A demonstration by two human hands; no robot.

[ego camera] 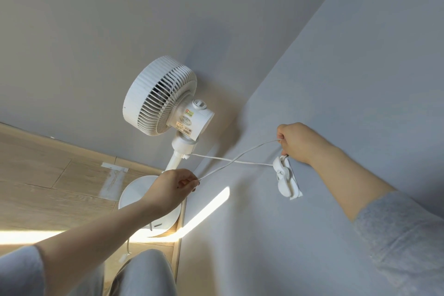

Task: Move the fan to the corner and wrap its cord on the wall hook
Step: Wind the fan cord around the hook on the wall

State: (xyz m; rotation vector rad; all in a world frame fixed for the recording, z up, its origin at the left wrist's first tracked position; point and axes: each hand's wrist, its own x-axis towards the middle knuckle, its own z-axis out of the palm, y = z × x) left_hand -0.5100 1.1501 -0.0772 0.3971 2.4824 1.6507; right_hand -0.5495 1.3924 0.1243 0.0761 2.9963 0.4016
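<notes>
A white pedestal fan [160, 96] stands on its round base [134, 191] in the corner where two grey walls meet. Its thin white cord [230, 160] runs from the pole to a white hook [283, 175] stuck on the right wall, and a second strand crosses it. My right hand [296, 143] pinches the cord just above the hook. My left hand [176, 187] pinches the other end of the strand low, in front of the fan's base. The cord is stretched taut between both hands.
Light wooden floor [48, 175] lies to the left with a taped patch [113, 176] near the skirting. A bright strip of sunlight crosses the floor and the right wall. My grey trouser knee [144, 274] is at the bottom, with more cord beside it.
</notes>
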